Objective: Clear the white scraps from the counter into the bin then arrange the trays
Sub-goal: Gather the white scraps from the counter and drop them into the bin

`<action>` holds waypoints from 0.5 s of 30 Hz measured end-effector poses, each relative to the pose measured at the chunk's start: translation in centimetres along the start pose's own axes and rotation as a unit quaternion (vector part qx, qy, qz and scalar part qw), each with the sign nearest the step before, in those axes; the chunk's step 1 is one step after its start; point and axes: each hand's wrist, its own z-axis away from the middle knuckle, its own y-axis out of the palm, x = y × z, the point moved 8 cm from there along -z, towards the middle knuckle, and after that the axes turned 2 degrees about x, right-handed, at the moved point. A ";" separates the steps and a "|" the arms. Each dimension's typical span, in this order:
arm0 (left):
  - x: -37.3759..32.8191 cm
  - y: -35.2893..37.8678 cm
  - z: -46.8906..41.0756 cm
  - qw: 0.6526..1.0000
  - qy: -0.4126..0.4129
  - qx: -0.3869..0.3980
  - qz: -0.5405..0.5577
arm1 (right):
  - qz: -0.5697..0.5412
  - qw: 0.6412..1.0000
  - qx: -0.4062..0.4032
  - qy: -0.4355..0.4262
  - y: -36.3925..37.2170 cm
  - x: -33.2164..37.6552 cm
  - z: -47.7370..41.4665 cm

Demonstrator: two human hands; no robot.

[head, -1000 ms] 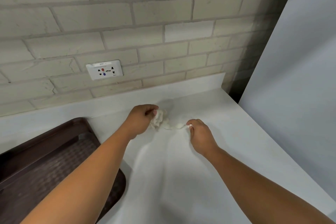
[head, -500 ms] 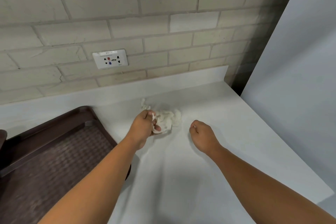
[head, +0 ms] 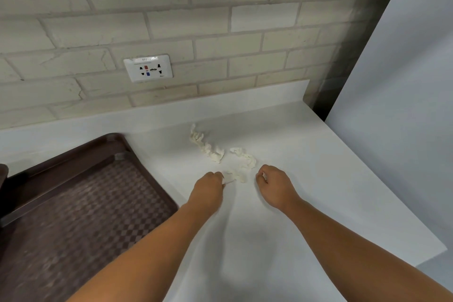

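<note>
Currently both hands low over counter [head: 311, 152]. Left hand [head: 210, 187] curled, pinching near end of white scraps [head: 241, 163]. Right hand [head: 274, 185] curled just beside them, grip unclear. Scraps lie near backsplash, right of brown tray [head: 73, 216].

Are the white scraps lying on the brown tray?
No, the scraps lie on the white counter, to the right of the tray.

The white scraps [head: 241, 167], earlier bunched in the left hand [head: 208, 190], now lie strung out across the counter [head: 313, 154].
</note>
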 end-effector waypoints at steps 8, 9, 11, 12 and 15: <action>-0.4 -4.9 0.9 0.967 -0.024 -0.061 0.248 | -0.008 1.000 -0.004 0.010 -0.3 -0.6 0.8; -0.1 -5.2 1.1 0.953 -0.042 -0.080 0.288 | -0.011 1.000 -0.005 0.013 -0.3 -0.8 0.9; 0.2 -4.9 1.2 0.917 -0.080 -0.071 0.384 | -0.019 1.000 -0.009 0.016 -0.4 -1.0 1.4; -0.1 -4.4 1.3 0.893 -0.090 -0.040 0.438 | -0.021 1.000 -0.009 0.017 -0.4 -1.2 1.7; -1.9 -2.5 1.9 0.852 -0.070 0.059 0.515 | -0.028 0.999 -0.009 0.023 -0.9 -1.8 2.8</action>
